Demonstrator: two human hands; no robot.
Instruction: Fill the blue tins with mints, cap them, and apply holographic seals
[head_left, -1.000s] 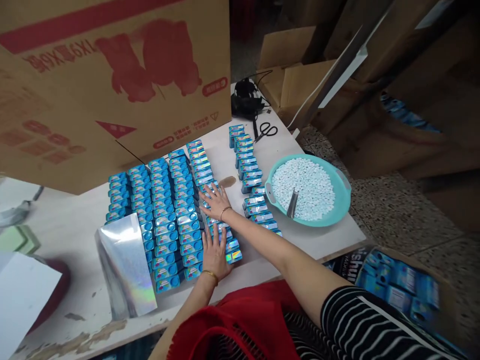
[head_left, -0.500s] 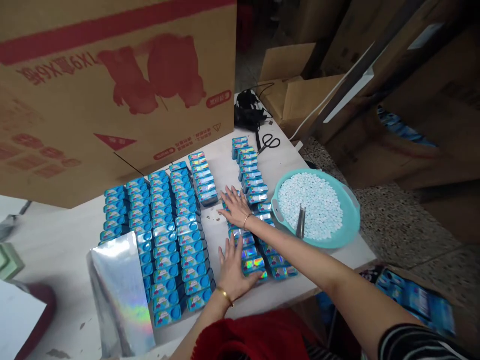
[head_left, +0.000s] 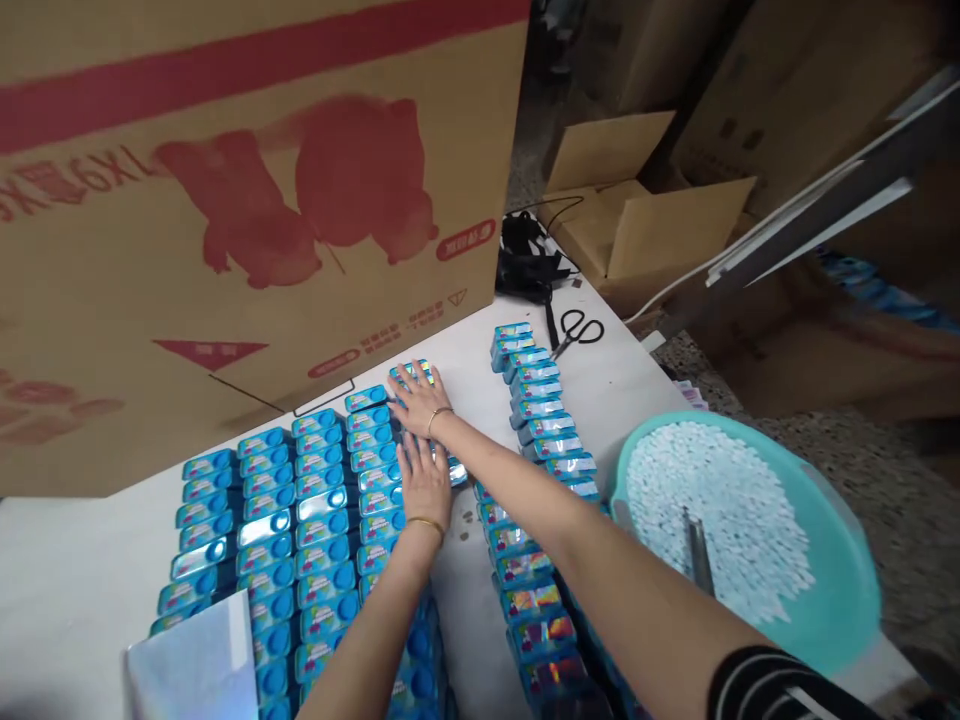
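Rows of small blue tins [head_left: 322,540] with printed lids stand packed together on the white table. Over the short row nearest the big carton lies my right hand [head_left: 421,398], flat with its fingers spread across the tins. Just below it my left hand [head_left: 426,488] rests stretched out on the same row, covering most of those tins. Neither hand grasps anything. To the right of my arms runs another line of blue tins [head_left: 546,425] with shiny tops, partly hidden by my right forearm.
A turquoise basin [head_left: 840,560] of small white pellets [head_left: 720,500] holds a metal scoop [head_left: 699,550]. Black scissors [head_left: 576,332] lie behind. A large printed carton [head_left: 255,200] walls off the back left. A silver sheet [head_left: 195,665] covers some tins. An open box [head_left: 652,235] stands beyond.
Both hands have moved from the right-hand line of tins over to the short row by the carton. The camera view has shifted, so the basin appears lower and larger.
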